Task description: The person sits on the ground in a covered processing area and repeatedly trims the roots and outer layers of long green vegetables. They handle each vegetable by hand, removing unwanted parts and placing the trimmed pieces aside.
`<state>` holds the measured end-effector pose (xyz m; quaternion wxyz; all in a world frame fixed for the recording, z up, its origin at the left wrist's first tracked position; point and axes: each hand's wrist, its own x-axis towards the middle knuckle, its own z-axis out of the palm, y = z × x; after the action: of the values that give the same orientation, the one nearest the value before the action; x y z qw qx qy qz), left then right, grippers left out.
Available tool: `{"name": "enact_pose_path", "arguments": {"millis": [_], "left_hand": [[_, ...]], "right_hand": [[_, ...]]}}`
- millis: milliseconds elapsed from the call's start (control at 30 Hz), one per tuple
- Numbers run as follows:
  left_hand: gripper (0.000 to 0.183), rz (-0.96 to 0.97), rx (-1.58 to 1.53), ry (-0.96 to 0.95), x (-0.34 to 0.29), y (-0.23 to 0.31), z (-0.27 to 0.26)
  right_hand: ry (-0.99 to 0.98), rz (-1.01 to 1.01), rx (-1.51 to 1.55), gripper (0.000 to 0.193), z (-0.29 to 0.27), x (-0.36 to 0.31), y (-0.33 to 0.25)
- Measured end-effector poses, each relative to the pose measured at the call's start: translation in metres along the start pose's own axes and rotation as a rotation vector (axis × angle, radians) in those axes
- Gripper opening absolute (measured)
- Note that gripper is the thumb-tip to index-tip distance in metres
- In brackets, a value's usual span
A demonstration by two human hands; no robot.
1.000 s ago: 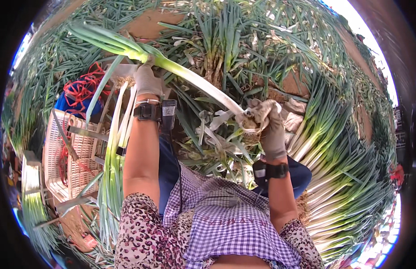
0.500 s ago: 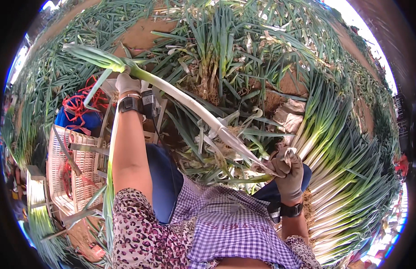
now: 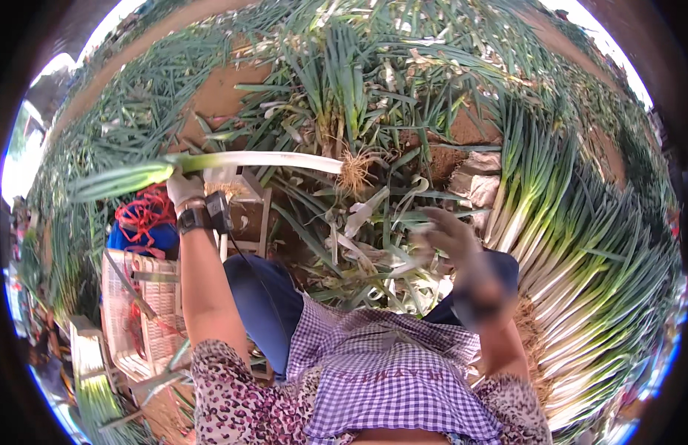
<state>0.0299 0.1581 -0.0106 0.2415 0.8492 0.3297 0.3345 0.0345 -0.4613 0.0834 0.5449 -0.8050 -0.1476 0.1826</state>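
Observation:
My gloved left hand [image 3: 185, 188] is closed around a long green onion [image 3: 277, 159] near where its white stalk turns green. The onion lies almost level in the air, its leaves pointing left and its shaggy roots [image 3: 354, 170] to the right. My gloved right hand [image 3: 449, 233] is apart from the onion, above the loose leaves in front of my right knee. Motion smears its fingers, so their state and any contents do not show.
A long row of green onions [image 3: 559, 282] lies along my right side. Ahead stands a green onion clump [image 3: 336, 81] among scattered leaves. At left are a woven plastic basket [image 3: 125, 308], red ties [image 3: 146, 219] over something blue, and a small wooden stool [image 3: 244, 185].
The onion has swung from slanting to nearly level, its root end now farther away from me. My right hand has let go of that end and moved slightly forward.

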Motion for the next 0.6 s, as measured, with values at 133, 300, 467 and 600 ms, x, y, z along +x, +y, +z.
{"name": "enact_pose_path", "arguments": {"millis": [133, 300, 467, 600], "left_hand": [[0.029, 0.092, -0.157, -0.034, -0.015, 0.008, -0.002], [0.026, 0.084, -0.587, -0.272, -0.036, 0.146, 0.020], [0.035, -0.078, -1.436, -0.496, -0.116, 0.391, 0.045], [0.038, 0.321, -1.357, -0.903, -0.234, 0.534, 0.032]], "right_hand": [[0.213, -0.461, -0.195, 0.054, 0.012, 0.043, -0.019], [0.225, -0.422, -0.289, 0.042, 0.013, 0.032, -0.017], [0.423, -0.219, 0.234, 0.033, -0.064, -0.060, 0.022], [0.778, -0.026, 0.674, 0.042, -0.106, -0.116, 0.104]]}}
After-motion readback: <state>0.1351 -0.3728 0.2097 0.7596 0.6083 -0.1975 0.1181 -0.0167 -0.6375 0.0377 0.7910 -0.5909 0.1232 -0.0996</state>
